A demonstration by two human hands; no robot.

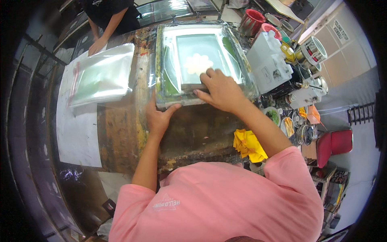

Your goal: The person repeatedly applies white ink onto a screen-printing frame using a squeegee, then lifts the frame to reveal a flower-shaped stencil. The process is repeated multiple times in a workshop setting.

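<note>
A screen printing frame (160, 52) lies on the worktable, its mesh pale in the middle with a white flower-like shape and green at the sides. My left hand (158, 115) grips the frame's near left corner, thumb along the near edge and the other fingers partly hidden at the left side. Closed on a squeegee (192, 86), my right hand (221, 89) is over the near part of the mesh. The squeegee lies crosswise on the screen, its right end covered by my fingers.
Clear plastic sheets (102, 74) lie left of the frame on white paper (78, 137). Beyond them is a co-worker's hand (98, 45). At right stand a white jug (268, 60), paint cans (252, 22) and a red chair (334, 144). A yellow cloth (250, 145) lies at the table's near edge.
</note>
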